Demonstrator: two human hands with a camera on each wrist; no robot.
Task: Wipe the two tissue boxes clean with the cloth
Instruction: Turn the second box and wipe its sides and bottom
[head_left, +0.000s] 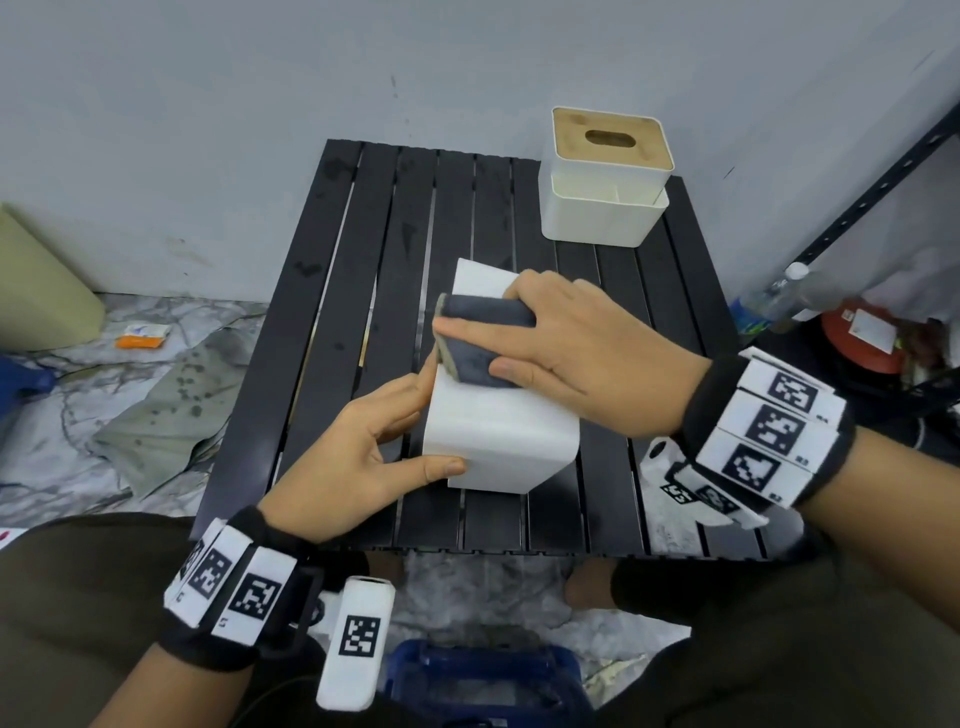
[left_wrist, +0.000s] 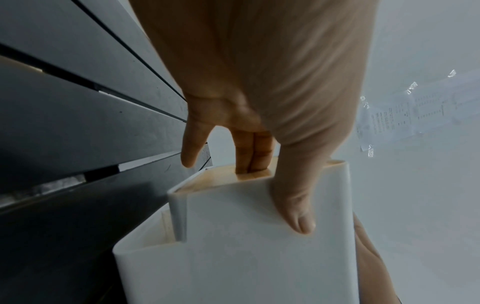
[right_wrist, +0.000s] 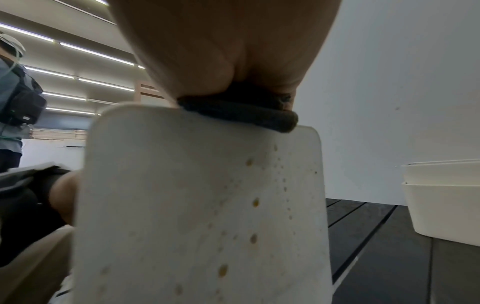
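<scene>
On slatted table (head_left: 363, 218), left hand (head_left: 358, 457) gripping tissue box (head_left: 498, 441), right hand (head_left: 587, 348) clutching cloth (head_left: 483, 338), second box (head_left: 602, 176) behind.

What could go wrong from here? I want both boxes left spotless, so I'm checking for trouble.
1. The right hand presses the cloth on the upper face of the near tissue box, but the right wrist view shows yellowish droplets on its side; these could be missed.
2. The box lies tipped, steadied only by the left hand; hard strokes might slide it on the slatted table.
3. The far tissue box looks untouched.
</scene>
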